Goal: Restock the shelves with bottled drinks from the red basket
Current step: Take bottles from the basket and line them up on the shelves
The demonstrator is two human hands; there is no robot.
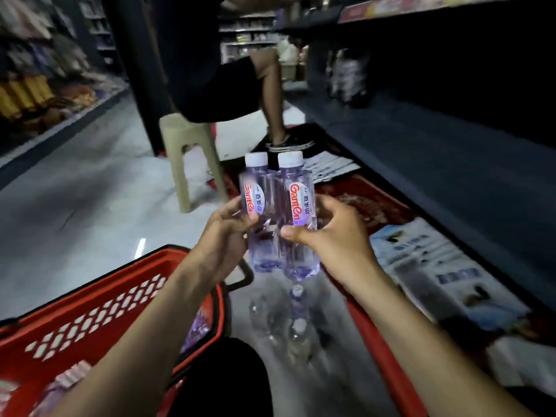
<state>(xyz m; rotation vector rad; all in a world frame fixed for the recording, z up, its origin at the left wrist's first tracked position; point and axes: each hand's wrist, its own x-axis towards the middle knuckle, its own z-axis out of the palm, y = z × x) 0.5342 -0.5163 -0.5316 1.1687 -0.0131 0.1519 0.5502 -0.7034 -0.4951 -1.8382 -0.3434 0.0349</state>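
Grips the left bottle with the left hand, fingers curled round its middle from the left side. Grips the right bottle with the right hand, thumb across the front below the label, other fingers bent round the far side. Holds both bottles upright in the air, side by side and touching, with white caps on top and red letters on the labels.

Below them, on the grey floor, several more clear bottles, blurred, their number not possible to tell. At the lower left, just beside the left forearm, the red basket with a perforated wall and a dark handle; inside it some purple-tinted things, too blurred to name.

To the right, a dark low shelf, and along its foot printed sheets lying on a red mat. Further ahead, a beige plastic stool and the bare leg of another person in dark shorts. At the far left, blurred shelves with goods.
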